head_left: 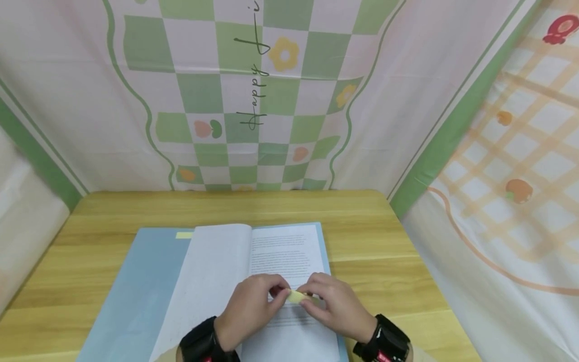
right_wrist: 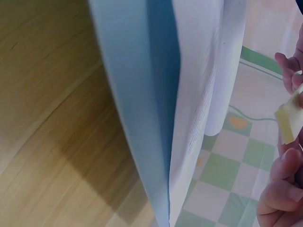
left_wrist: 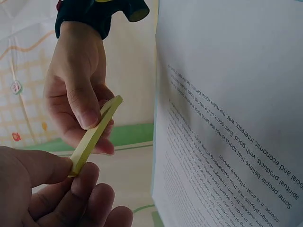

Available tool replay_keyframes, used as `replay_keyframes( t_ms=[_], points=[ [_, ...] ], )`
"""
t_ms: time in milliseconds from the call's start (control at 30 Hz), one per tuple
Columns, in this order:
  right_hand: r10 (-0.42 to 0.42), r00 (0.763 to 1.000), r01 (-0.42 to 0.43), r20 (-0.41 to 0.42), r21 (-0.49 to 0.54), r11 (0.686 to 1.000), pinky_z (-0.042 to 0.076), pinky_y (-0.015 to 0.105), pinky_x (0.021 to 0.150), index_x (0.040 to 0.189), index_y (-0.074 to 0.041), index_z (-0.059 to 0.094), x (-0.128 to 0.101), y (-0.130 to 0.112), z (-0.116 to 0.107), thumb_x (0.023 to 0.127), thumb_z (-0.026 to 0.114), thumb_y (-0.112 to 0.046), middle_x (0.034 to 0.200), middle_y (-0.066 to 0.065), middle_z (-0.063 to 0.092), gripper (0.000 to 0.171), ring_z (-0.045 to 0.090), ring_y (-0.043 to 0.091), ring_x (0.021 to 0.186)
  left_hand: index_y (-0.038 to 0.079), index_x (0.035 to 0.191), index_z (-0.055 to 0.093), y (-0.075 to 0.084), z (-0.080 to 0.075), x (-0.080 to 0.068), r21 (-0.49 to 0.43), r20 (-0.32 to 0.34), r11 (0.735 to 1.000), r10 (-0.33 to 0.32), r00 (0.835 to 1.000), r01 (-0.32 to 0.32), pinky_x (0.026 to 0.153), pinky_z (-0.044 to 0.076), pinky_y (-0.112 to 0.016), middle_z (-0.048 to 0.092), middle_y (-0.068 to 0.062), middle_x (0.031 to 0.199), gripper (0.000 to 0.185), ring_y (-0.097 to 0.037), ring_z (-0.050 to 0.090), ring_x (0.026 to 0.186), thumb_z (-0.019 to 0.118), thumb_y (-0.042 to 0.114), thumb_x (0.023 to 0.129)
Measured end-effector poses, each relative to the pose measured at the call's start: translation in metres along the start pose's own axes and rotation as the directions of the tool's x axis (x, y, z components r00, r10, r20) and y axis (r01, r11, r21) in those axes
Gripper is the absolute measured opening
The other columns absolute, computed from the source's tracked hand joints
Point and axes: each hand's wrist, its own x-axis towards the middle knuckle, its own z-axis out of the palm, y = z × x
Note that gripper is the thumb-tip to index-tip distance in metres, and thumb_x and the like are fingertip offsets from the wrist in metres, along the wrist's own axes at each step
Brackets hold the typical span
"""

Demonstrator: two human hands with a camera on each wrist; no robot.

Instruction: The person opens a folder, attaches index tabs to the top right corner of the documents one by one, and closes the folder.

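A small pad of yellow sticky notes (head_left: 296,296) is held between both hands, over the right page of an open book (head_left: 282,251). My left hand (head_left: 255,304) pinches one end of the pad between thumb and fingers. At the other end, the right hand (head_left: 332,304) has its thumb on the pad's face and its fingers behind. The left wrist view shows the pad (left_wrist: 94,137) edge-on as a thin slab, tilted, slightly split at the right hand's end. In the right wrist view only part of the pad (right_wrist: 289,120) and of the hands shows.
The book lies on a wooden table (head_left: 380,251), its blue cover (head_left: 135,281) spread out to the left. A pale yellow strip (head_left: 184,235) sits at the cover's top edge. Patterned curtains (head_left: 280,100) hang behind and at both sides of the table.
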Motion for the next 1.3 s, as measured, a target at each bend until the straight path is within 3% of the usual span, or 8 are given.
replay_keyframes(
  t_ms=[367,600,933,1300],
  points=[
    [-0.061,0.998,0.06,-0.035,-0.032,0.998,0.047,0.016,0.064,0.115,-0.027,0.072,-0.002,0.002,0.002,0.084,0.085,-0.026,0.097,-0.021,0.062,0.033,0.057,0.003,0.079,0.02,0.086,0.075,-0.007,-0.008,0.002,-0.102,-0.004,0.993,-0.063,0.998,0.062,0.055,0.048,-0.021,0.062,0.016,0.072,0.011,-0.001,0.055,0.061,0.07,0.016,0.095],
    [-0.089,0.996,0.087,-0.03,-0.049,0.995,0.048,0.015,0.066,0.115,-0.027,0.073,-0.001,0.0,0.003,0.085,0.084,-0.024,0.102,-0.018,0.066,0.032,0.061,0.005,0.08,0.018,0.083,0.073,-0.008,-0.012,0.003,-0.116,0.016,0.986,-0.116,0.993,0.117,0.054,0.049,-0.023,0.061,0.013,0.07,0.011,-0.005,0.056,0.06,0.07,0.013,0.093],
    [-0.109,0.994,0.107,-0.025,-0.07,0.992,0.046,0.012,0.068,0.116,-0.025,0.075,-0.001,-0.002,0.003,0.087,0.082,-0.023,0.103,-0.017,0.067,0.03,0.06,0.002,0.082,0.018,0.082,0.072,-0.007,-0.014,0.004,-0.112,0.022,0.985,-0.132,0.991,0.134,0.053,0.047,-0.023,0.061,0.012,0.068,0.011,-0.007,0.055,0.058,0.07,0.013,0.091],
    [-0.095,0.996,0.094,-0.004,-0.058,0.994,0.049,0.014,0.069,0.119,-0.022,0.075,0.0,-0.001,0.001,0.098,0.071,-0.029,0.104,-0.016,0.068,0.023,0.06,-0.003,0.088,0.022,0.08,0.072,-0.011,-0.012,0.006,-0.078,0.017,0.986,-0.148,0.989,0.149,0.052,0.046,-0.023,0.06,0.013,0.068,0.012,-0.006,0.055,0.058,0.07,0.015,0.09]
  ],
)
